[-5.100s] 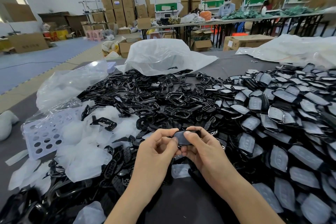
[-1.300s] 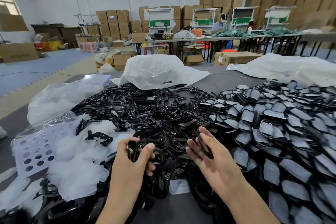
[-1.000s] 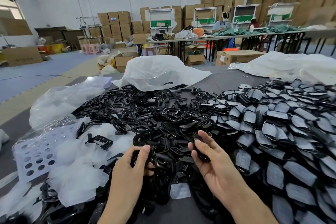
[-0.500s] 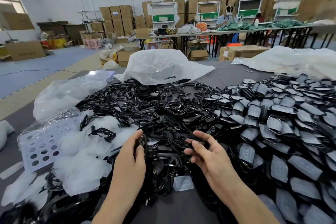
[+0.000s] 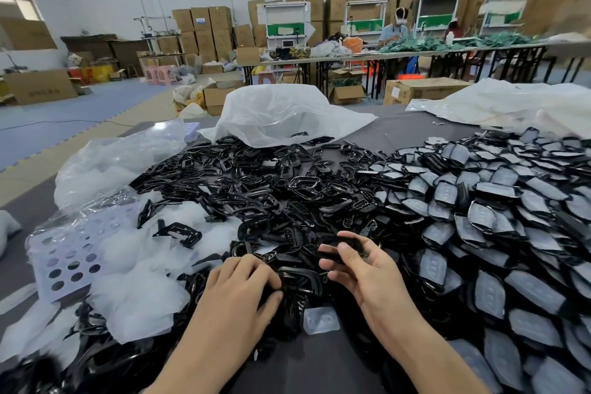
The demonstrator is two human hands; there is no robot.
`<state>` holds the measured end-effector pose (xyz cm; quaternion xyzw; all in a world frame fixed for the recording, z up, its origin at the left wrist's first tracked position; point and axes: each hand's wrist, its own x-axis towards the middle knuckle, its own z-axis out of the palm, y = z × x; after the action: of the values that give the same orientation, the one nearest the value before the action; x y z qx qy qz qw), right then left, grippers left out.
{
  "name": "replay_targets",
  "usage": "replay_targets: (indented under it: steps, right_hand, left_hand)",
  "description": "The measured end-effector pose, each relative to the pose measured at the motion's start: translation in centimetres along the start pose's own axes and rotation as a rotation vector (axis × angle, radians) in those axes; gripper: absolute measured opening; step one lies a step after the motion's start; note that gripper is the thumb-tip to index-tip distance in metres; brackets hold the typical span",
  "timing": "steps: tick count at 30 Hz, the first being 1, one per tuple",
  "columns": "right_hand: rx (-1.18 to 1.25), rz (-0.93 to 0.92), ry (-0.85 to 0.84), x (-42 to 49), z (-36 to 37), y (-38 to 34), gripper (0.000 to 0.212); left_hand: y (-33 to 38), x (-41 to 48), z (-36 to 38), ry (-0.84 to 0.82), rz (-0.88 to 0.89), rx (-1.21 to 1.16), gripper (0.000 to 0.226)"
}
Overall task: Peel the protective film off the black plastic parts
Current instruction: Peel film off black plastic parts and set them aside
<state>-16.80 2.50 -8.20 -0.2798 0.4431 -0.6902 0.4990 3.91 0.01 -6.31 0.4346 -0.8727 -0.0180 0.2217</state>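
My left hand (image 5: pixel 241 283) lies palm down at the near edge of the heap of bare black plastic frames (image 5: pixel 271 185), its fingertips and thumb curled round a few black parts (image 5: pixel 300 281). Beside it my right hand (image 5: pixel 364 272) is palm up and pinches one black part (image 5: pixel 348 240) between thumb and fingers. A big pile of black parts with grey film on them (image 5: pixel 479 217) fills the right side. Peeled white films (image 5: pixel 137 291) are heaped at the left, and one loose film (image 5: pixel 321 320) lies between my wrists.
A perforated white tray in a clear bag (image 5: pixel 70 253) sits at the left. Crumpled white plastic bags (image 5: pixel 281 112) lie at the back of the dark table (image 5: pixel 319 371). Behind are cardboard boxes, long tables and a seated person (image 5: pixel 395 30).
My left hand has turned palm down and lowered its handful of black parts onto the heap. My right hand has curled its fingers round the single black part.
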Motion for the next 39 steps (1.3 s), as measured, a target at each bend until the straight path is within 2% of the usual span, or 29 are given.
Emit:
replay_targets:
  steps: [4, 8, 10, 13, 17, 26, 34, 39]
  right_hand:
    - [0.030, 0.004, 0.010, 0.0, 0.1, 0.1, 0.024]
    - [0.022, -0.005, 0.026, -0.1, 0.3, -0.2, 0.033]
    - [-0.038, -0.027, -0.002, -0.3, 0.6, -0.4, 0.032]
    - [-0.076, -0.036, -0.047, -0.7, 0.9, -0.4, 0.030]
    - [-0.098, -0.047, -0.056, -1.0, 1.1, -0.4, 0.029]
    - [-0.136, -0.060, -0.141, -1.5, 1.6, -0.5, 0.027]
    - [-0.122, -0.050, -0.273, -2.1, 2.0, -0.8, 0.023]
    - [-0.102, -0.028, -0.367, -2.4, 2.0, -0.8, 0.029]
  left_hand:
    - [0.8, 0.0, -0.1, 0.108, -0.087, -0.154, 0.012]
    - [1.6, 0.7, -0.5, 0.248, -0.320, -0.672, 0.006]
    - [2.1, 1.0, -0.8, 0.238, -0.403, -0.864, 0.015]
    - [2.6, 0.9, -0.9, 0.198, -0.444, -1.012, 0.026]
    - [3.0, 1.0, -1.1, 0.211, -0.478, -1.155, 0.022]
    - [3.4, 1.2, -0.9, 0.259, -0.512, -1.314, 0.015]
    - [3.0, 0.9, -0.7, 0.248, -0.434, -1.146, 0.018]
    - [3.0, 0.9, -0.2, 0.226, -0.396, -1.082, 0.023]
